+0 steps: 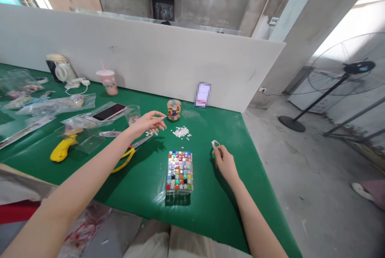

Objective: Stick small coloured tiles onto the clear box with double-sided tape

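A clear box [179,172] covered with colourful mosaic tiles lies on the green table [144,186] in front of me. My left hand [147,122] reaches forward with fingers stretched out, hovering over small tiles beside a pile of white pieces [181,132]. My right hand [224,162] rests right of the box, fingers pinched on a small white object [215,143]. A round jar [174,109] decorated with mosaic tiles stands behind the white pile.
Yellow-handled scissors [129,154], a yellow cutter [61,150], a phone [108,111], plastic bags [51,105], a pink cup [107,81] and a clear plastic cup [132,113] lie to the left. A white partition [168,61] backs the table. A standing fan [345,77] is at right.
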`<state>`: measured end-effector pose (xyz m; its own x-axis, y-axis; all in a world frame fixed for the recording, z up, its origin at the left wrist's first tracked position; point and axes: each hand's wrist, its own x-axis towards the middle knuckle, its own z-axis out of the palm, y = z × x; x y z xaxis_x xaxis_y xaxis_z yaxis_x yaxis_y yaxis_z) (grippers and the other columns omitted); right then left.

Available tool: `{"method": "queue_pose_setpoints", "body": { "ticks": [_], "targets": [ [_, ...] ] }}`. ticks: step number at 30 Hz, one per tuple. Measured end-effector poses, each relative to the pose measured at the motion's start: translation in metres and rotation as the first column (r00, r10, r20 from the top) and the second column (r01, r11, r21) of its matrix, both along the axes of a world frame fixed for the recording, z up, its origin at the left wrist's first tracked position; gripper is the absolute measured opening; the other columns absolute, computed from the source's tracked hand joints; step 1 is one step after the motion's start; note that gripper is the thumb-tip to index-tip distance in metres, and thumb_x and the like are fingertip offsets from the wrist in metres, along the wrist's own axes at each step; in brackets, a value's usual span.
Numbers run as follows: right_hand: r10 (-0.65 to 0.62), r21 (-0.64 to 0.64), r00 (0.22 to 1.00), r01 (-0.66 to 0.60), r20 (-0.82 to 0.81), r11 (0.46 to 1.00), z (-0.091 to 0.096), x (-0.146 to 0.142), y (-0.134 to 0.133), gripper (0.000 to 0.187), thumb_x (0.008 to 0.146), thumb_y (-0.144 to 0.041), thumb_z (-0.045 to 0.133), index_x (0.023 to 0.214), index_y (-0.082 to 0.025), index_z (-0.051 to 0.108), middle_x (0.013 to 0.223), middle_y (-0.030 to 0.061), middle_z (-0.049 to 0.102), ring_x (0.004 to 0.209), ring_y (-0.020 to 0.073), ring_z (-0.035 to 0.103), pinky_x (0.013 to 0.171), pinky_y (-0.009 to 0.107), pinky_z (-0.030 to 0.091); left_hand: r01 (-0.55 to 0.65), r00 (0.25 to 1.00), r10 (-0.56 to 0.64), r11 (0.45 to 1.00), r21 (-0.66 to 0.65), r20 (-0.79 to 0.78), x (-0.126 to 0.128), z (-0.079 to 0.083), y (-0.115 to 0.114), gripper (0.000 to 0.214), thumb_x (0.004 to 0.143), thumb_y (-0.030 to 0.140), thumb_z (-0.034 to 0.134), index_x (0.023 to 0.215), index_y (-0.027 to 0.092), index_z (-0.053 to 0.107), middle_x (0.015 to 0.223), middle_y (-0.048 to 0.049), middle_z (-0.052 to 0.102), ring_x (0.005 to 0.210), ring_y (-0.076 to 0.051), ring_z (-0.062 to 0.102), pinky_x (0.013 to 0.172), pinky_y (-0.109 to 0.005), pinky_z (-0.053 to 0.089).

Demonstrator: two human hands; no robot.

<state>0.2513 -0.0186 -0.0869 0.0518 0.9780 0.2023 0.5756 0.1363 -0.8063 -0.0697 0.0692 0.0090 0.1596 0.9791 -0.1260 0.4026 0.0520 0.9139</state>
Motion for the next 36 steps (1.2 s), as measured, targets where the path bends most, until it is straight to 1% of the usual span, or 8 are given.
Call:
{"method": "queue_pose_setpoints", "body": {
  "ticks": [3,10,13,16,19,24,30,36],
  "targets": [
    [0.016,0.064,0.988,-0.006,-0.152,0.998,0.031,-0.009,0.005,0.046,0.096,-0.057,0.039,0.082,-0.016,0.056,0.044,-0.0106,0.039,0.034,0.0071,0.039,0.038,0.021,0.035,0.045,0.989,-0.051,0.998,0.048,0.142,0.022,0.022,-0.019,0.022,0.089,0.034,0.063,0.094,0.013,0.061,0.078,-0.0057,0.072,0.065,-0.013,0.066,0.06,-0.024,0.054],
    [0.242,0.23,0.926,-0.178,-0.29,0.957,0.143,-0.045,0.0,0.037,0.091,-0.055,0.051,0.082,-0.02,0.058,0.043,-0.0097,0.045,0.034,0.0071,0.042,0.038,0.02,0.038,0.112,0.925,-0.175,0.974,0.198,0.337,0.073,0.069,-0.056,0.02,0.085,0.035,0.065,0.084,0.016,0.07,0.063,-0.0027,0.07,0.051,-0.01,0.06,0.045,-0.019,0.05],
    [0.329,0.327,0.878,-0.215,-0.347,0.92,0.165,-0.057,-0.013,0.031,0.093,-0.049,0.052,0.081,-0.021,0.058,0.043,-0.0097,0.045,0.032,0.0063,0.04,0.034,0.019,0.035,0.101,0.886,-0.223,0.949,0.3,0.407,0.079,0.082,-0.069,0.017,0.087,0.032,0.064,0.084,0.018,0.073,0.064,-0.0017,0.07,0.051,-0.01,0.061,0.044,-0.017,0.052],
    [0.381,0.342,0.853,-0.261,-0.357,0.903,0.165,-0.059,-0.022,0.024,0.094,-0.042,0.053,0.083,-0.021,0.058,0.045,-0.0088,0.048,0.034,0.0068,0.043,0.035,0.019,0.036,0.106,0.869,-0.273,0.917,0.384,0.412,0.081,0.087,-0.079,0.009,0.085,0.027,0.068,0.085,0.021,0.074,0.068,-0.0005,0.072,0.053,-0.01,0.063,0.043,-0.016,0.053],
    [0.424,0.32,0.818,-0.311,-0.389,0.895,0.158,-0.053,-0.023,0.024,0.096,-0.04,0.051,0.085,-0.021,0.059,0.045,-0.0079,0.052,0.033,0.0076,0.047,0.038,0.02,0.039,0.021,0.915,-0.218,0.866,0.5,0.339,0.081,0.085,-0.086,0.004,0.079,0.023,0.075,0.082,0.024,0.075,0.076,0.0011,0.074,0.057,-0.01,0.065,0.044,-0.014,0.054],
    [0.46,0.331,0.795,-0.344,-0.396,0.879,0.149,-0.045,-0.022,0.021,0.097,-0.036,0.052,0.087,-0.022,0.065,0.044,-0.0086,0.052,0.033,0.0061,0.047,0.042,0.02,0.039,0.034,0.943,-0.241,0.754,0.656,0.228,0.08,0.08,-0.089,0.029,0.08,0.015,0.074,0.104,0.03,0.072,0.074,0.0049,0.074,0.056,-0.009,0.066,0.049,-0.015,0.057],
    [0.459,0.37,0.815,-0.329,-0.354,0.869,0.151,-0.047,-0.028,0.024,0.095,-0.039,0.055,0.088,-0.022,0.07,0.041,-0.0081,0.049,0.029,0.0056,0.04,0.036,0.021,0.032,0.07,0.981,-0.188,0.562,0.824,0.044,0.076,0.079,-0.088,0.016,0.08,0.016,0.075,0.091,0.027,0.073,0.079,0.0038,0.077,0.058,-0.01,0.067,0.056,-0.018,0.058],
    [0.413,0.385,0.878,-0.304,-0.242,0.871,0.157,-0.039,-0.028,0.02,0.092,-0.035,0.06,0.084,-0.023,0.074,0.044,-0.0053,0.055,0.034,0.0077,0.046,0.038,0.022,0.034,0.155,0.974,-0.227,0.593,0.79,-0.02,0.073,0.08,-0.091,0.02,0.078,0.024,0.077,0.096,0.027,0.071,0.078,0.0045,0.076,0.056,-0.009,0.066,0.053,-0.016,0.056]
  ]
}}
